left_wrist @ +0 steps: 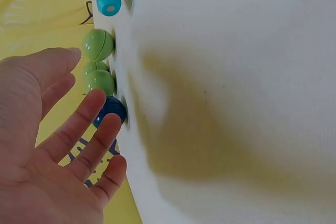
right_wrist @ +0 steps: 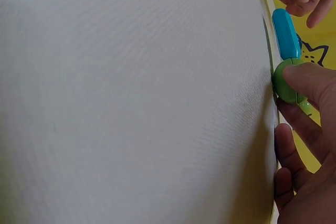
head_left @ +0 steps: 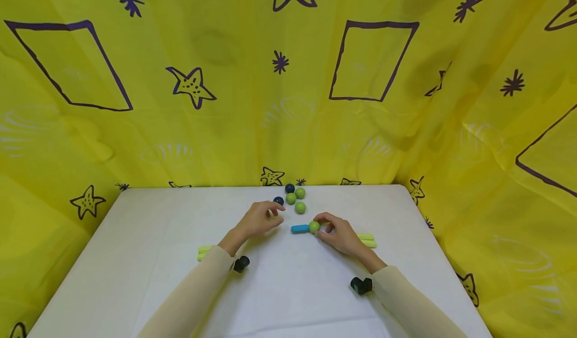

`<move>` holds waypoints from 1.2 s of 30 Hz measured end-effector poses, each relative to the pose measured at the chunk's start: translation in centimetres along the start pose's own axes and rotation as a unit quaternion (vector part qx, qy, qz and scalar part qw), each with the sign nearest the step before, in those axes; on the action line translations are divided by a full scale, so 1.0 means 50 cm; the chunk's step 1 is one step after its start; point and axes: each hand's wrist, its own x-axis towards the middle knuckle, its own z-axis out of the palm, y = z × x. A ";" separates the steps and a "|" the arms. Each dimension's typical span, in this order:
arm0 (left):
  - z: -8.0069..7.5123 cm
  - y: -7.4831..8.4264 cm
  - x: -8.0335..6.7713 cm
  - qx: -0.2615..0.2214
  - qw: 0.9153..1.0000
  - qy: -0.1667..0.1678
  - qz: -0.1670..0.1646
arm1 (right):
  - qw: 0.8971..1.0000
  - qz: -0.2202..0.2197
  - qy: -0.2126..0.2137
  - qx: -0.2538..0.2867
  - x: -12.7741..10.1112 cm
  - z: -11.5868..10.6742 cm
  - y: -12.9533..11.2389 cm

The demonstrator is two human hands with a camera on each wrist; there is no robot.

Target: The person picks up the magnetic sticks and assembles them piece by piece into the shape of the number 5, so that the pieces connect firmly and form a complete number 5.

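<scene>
My right hand (head_left: 340, 235) pinches a green ball (head_left: 314, 227) between thumb and fingers, low over the white table. A short blue rod (head_left: 299, 229) is joined to the ball's left side; in the right wrist view the blue rod (right_wrist: 286, 34) points away from the thumb. My left hand (head_left: 260, 219) holds nothing, its fingers loosely bent, left of the rod. Just behind its fingertips lies a dark blue ball (head_left: 278, 201). In the left wrist view the left hand's fingers (left_wrist: 79, 129) are spread apart, with a dark blue ball (left_wrist: 111, 111) beyond them.
Behind the hands, several loose balls lie grouped, among them a green ball (head_left: 300, 208) and another dark blue ball (head_left: 290, 188). Yellow-green rods (head_left: 204, 252) lie by the left forearm, and more yellow-green rods (head_left: 367, 240) by the right wrist. A yellow patterned curtain (head_left: 243, 127) surrounds the table (head_left: 288, 298).
</scene>
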 end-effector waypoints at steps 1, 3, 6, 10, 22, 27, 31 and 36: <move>-0.001 -0.001 0.001 0.000 1.000 0.004 -0.002 | 1.000 0.002 0.000 -0.001 0.000 0.000 -0.001; -0.003 -0.003 0.002 -0.002 1.000 0.014 -0.009 | 1.000 0.006 -0.002 0.000 0.000 0.000 -0.001; -0.005 -0.003 0.007 -0.003 0.999 0.035 -0.024 | 1.000 0.008 -0.003 -0.001 0.001 0.001 -0.001; -0.004 -0.007 0.016 -0.003 0.997 0.067 -0.031 | 1.000 0.005 -0.003 -0.002 0.001 0.001 0.000; 0.010 -0.026 0.041 0.001 0.993 0.098 -0.072 | 1.000 0.003 0.003 -0.001 -0.004 0.000 -0.002; 0.019 -0.036 0.050 -0.007 0.992 0.103 -0.078 | 1.000 0.007 0.001 0.006 -0.004 -0.002 -0.003; 0.025 -0.041 0.055 -0.018 0.990 0.108 -0.087 | 1.000 0.016 -0.004 0.004 -0.003 0.000 -0.004; 0.030 -0.045 0.058 -0.028 0.989 0.117 -0.087 | 1.000 0.019 -0.005 0.005 -0.002 0.001 -0.005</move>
